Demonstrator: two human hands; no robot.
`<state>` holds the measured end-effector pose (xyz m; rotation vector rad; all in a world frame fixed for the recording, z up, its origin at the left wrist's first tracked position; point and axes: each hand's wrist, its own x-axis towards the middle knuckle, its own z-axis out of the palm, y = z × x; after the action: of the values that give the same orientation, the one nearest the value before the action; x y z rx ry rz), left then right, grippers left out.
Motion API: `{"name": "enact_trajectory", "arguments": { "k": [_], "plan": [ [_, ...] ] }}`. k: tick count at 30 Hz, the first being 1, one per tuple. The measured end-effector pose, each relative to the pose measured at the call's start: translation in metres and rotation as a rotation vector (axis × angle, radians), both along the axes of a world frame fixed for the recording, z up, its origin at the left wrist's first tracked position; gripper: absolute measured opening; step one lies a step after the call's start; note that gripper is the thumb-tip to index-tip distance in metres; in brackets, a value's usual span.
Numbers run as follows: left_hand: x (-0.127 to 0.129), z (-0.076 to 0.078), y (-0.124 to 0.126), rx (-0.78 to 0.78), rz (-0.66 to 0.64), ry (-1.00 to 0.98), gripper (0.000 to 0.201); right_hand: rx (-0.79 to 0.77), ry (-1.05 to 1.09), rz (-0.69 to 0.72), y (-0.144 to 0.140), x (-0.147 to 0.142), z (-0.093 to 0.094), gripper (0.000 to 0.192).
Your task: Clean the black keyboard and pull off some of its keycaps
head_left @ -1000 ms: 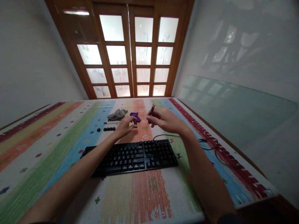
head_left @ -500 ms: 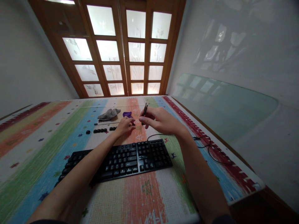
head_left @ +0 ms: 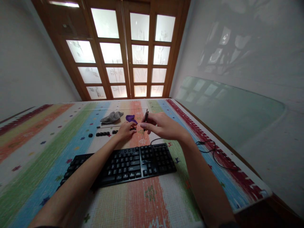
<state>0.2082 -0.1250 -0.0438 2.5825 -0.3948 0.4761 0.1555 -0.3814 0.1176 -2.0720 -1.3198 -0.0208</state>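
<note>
Both hands barely shifted: right hand stayed pinched on the tool, left hand gripping a keycap beyond the keyboard.

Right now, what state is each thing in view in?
Keyboard: flat on the mat, some keys removed.
Loose keycaps: in a row behind it.
Tool: upright, pinched in right hand.
Left hand: fingers down on the mat; hold unclear.
Cloth: crumpled.
Cable: loosely looped.
Doors: shut.
</note>
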Motion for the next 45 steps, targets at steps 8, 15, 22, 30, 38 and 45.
{"name": "enact_trajectory", "arguments": {
  "k": [8,15,22,30,38,45],
  "plan": [
    [-0.0036,0.0025,0.0019,-0.032,-0.036,0.019,0.027,-0.014,0.001,0.012,0.0017,-0.0015,-0.0009,0.029],
    [-0.0084,0.0030,0.0048,-0.074,-0.076,0.063,0.033,-0.025,0.013,0.038,0.0023,-0.0033,0.0011,0.029],
    [-0.0101,0.0022,0.0038,-0.098,-0.089,0.064,0.027,-0.054,0.014,0.049,0.0039,-0.0050,0.0019,0.022],
    [-0.0088,0.0015,0.0030,-0.106,-0.092,0.077,0.023,-0.091,0.011,0.048,0.0049,-0.0067,0.0026,0.021],
    [-0.0069,0.0027,0.0031,-0.123,-0.100,0.100,0.015,-0.107,-0.001,0.059,0.0058,-0.0065,0.0022,0.026],
    [-0.0093,0.0039,0.0001,-0.151,-0.093,0.104,0.016,-0.112,-0.002,0.056,0.0063,-0.0062,0.0014,0.027]
  ]
}}
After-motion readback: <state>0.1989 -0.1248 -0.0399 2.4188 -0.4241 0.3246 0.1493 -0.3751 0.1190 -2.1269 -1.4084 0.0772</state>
